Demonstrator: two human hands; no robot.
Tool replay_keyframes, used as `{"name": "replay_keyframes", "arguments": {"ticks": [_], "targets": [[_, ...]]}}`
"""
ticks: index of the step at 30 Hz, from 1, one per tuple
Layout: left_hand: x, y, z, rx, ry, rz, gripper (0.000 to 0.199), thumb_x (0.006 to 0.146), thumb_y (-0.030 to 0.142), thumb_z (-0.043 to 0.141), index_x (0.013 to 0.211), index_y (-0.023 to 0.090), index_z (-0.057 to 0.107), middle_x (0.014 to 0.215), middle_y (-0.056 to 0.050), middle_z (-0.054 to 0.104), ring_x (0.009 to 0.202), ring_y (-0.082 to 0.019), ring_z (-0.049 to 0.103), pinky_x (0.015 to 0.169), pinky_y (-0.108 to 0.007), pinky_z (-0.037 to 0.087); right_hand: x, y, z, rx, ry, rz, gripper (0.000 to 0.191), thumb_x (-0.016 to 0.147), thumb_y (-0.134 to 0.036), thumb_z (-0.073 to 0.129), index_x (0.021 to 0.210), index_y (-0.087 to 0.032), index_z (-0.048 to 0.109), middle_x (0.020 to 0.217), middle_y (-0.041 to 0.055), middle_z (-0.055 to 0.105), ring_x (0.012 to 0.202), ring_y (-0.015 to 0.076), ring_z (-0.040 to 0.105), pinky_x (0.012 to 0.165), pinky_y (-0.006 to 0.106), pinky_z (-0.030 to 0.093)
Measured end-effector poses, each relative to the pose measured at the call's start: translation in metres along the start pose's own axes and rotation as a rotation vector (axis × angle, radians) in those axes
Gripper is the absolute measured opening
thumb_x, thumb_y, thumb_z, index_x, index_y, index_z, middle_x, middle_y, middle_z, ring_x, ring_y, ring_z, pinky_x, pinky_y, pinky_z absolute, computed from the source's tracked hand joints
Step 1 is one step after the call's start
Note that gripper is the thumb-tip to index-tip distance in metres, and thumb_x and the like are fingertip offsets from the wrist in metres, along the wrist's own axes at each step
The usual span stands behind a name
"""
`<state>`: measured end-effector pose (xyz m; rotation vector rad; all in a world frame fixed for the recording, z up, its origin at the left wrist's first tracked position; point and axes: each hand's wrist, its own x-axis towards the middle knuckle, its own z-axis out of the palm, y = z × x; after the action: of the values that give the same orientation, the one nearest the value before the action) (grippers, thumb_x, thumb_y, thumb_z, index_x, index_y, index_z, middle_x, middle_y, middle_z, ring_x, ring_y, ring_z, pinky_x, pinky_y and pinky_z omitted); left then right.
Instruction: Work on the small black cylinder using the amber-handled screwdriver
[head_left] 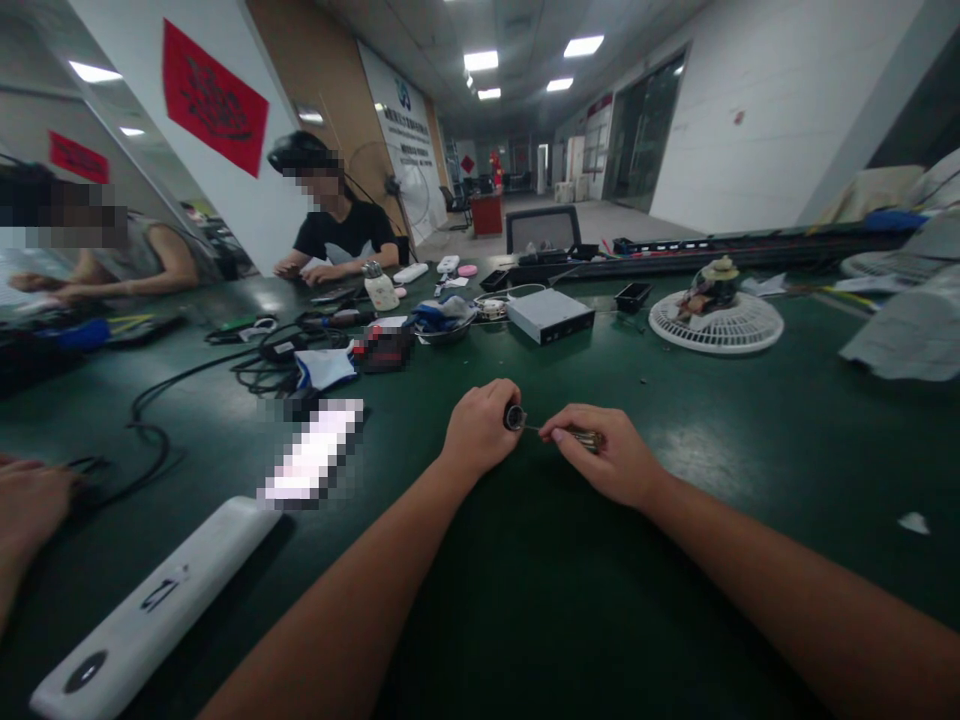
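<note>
My left hand (476, 428) is closed around a small dark cylindrical part (514, 417), whose round, light-rimmed end faces right. Most of that part is hidden by my fingers. In my right hand (611, 462) is a screwdriver (588, 439) with a brownish, see-through handle, gripped between thumb and fingers. Its thin shaft points left and reaches the open-looking end of the cylindrical part; whether the tip sits inside cannot be made out. Both hands are just above the dark green table (517, 580).
A long white device (165, 610) and a blurred bright screen (319, 450) lie left. Beyond my hands are a grey drive-like box (550, 316) and a white fan grille (716, 325). Black cables (161, 440) cross the left side. Another person's hand (34, 500) shows at the left edge.
</note>
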<state>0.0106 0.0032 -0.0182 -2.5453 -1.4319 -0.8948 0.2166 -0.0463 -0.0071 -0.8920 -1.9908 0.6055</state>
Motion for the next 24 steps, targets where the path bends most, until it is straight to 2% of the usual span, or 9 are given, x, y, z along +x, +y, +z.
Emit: {"name": "replay_keyframes", "arguments": {"ticks": [5,8,13,16,19,22,24], "targets": [[0.0004,-0.0002,0.0001,-0.003,0.002,0.011,0.015,0.079,0.017,0.064,0.086,0.022,0.052,0.087,-0.001,0.065,0.077,-0.019,0.060,0.070,-0.033,0.044,0.0003,0.0003,0.0023,0.057,0.066,0.013,0.020,0.094,-0.022,0.054,0.101,-0.022,0.073,0.094,0.0044,0.073,0.086,0.0200,0.069,0.078,0.033,0.051],[0.0005,0.0002,-0.0006,-0.004,-0.006,0.015,0.015,0.079,0.017,0.064,0.086,0.022,0.053,0.086,-0.001,0.065,0.078,-0.019,0.060,0.071,-0.033,0.044,0.0008,0.0007,0.0014,-0.003,0.099,0.038,0.018,0.092,-0.018,0.056,0.095,-0.022,0.074,0.089,0.0038,0.073,0.082,0.0197,0.069,0.076,0.033,0.050],[0.0002,0.0012,-0.0019,0.005,-0.028,0.037,0.015,0.079,0.015,0.064,0.087,0.022,0.053,0.088,-0.001,0.066,0.077,-0.019,0.060,0.071,-0.033,0.044,0.0001,0.0011,0.0001,0.063,0.028,0.038,0.018,0.094,-0.018,0.054,0.092,-0.021,0.072,0.088,0.0036,0.073,0.081,0.0190,0.068,0.075,0.032,0.050],[0.0003,0.0012,-0.0018,0.008,-0.023,0.034,0.015,0.079,0.016,0.064,0.088,0.022,0.054,0.088,-0.001,0.066,0.078,-0.019,0.060,0.071,-0.033,0.044,0.0003,0.0013,0.0018,0.066,0.065,0.032,0.019,0.095,-0.021,0.053,0.096,-0.020,0.072,0.092,0.0046,0.072,0.084,0.0192,0.068,0.076,0.032,0.050],[0.0003,0.0010,-0.0015,0.013,-0.026,0.033,0.014,0.079,0.016,0.064,0.088,0.022,0.054,0.088,-0.001,0.066,0.078,-0.019,0.060,0.071,-0.033,0.044,0.0011,0.0021,0.0026,0.006,0.101,0.071,0.018,0.094,-0.019,0.054,0.091,-0.020,0.072,0.088,0.0040,0.072,0.079,0.0188,0.067,0.072,0.032,0.049],[0.0003,0.0009,-0.0010,0.017,-0.051,0.055,0.014,0.079,0.016,0.065,0.087,0.022,0.055,0.088,-0.001,0.066,0.078,-0.019,0.060,0.071,-0.032,0.043,0.0012,0.0024,0.0027,0.044,0.066,0.088,0.019,0.093,-0.018,0.055,0.086,-0.019,0.072,0.083,0.0032,0.072,0.076,0.0178,0.067,0.070,0.030,0.048],[0.0003,0.0005,-0.0007,0.025,-0.051,0.057,0.015,0.079,0.016,0.065,0.088,0.022,0.055,0.089,-0.001,0.066,0.078,-0.019,0.060,0.071,-0.032,0.043,0.0010,0.0020,0.0032,0.100,0.045,0.071,0.019,0.095,-0.020,0.053,0.089,-0.018,0.072,0.086,0.0036,0.072,0.079,0.0176,0.067,0.072,0.030,0.049]]}}
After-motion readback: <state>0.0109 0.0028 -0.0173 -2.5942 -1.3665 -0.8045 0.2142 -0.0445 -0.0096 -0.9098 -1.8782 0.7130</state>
